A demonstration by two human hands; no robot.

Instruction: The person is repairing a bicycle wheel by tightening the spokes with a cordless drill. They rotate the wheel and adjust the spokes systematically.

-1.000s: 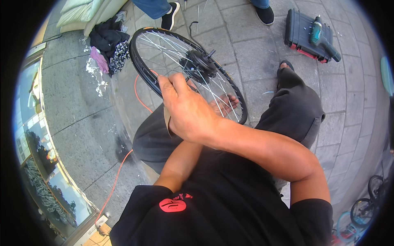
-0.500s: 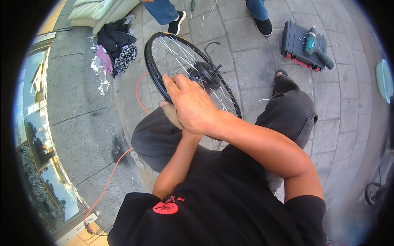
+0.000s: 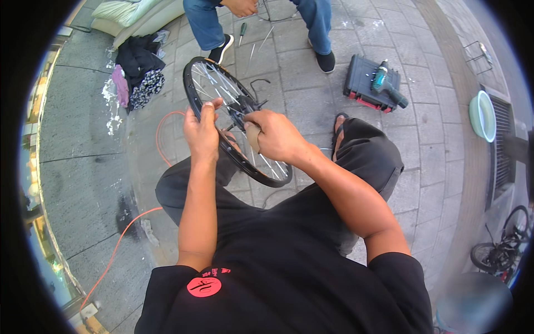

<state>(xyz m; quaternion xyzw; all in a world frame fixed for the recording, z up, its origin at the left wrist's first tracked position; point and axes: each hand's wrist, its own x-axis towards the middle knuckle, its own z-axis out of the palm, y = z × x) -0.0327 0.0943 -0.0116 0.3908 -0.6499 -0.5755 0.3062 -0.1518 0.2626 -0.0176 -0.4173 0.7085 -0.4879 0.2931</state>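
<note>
Through the head view, I have the spoked wheel (image 3: 238, 116) tilted between the person's knees, directly under the fingers of both hands. The left hand (image 3: 202, 133) is wrapped on the near-left side of the rim (image 3: 245, 165), thumb on top and the other fingers bent around the edge, so I read it as a firm hold. The right hand (image 3: 278, 135) is curled around a tan piece (image 3: 253, 138), flat and flexible-looking, pinched on the side facing the wheel. Its fingertips are partly hidden, so I can't tell whether they also press on metal. The dark hub (image 3: 243, 106) sits just beyond those right fingers, and a bent black cable (image 3: 261, 82) rises farther out past them.

My judgement is that the step in hand is working the tan piece against the wheel. To do it well, I'd let the left fingers carry the steadying and brace the rim so it can't roll, while the right fingers pinch the piece flat and make short, even strokes. I'd guard the right knuckles from the spokes (image 3: 213, 79), and stay clear of the cable, which could snag. Well beyond the right fingers, a drill (image 3: 384, 82) rests on a black case (image 3: 356, 77), out of the way.
</note>
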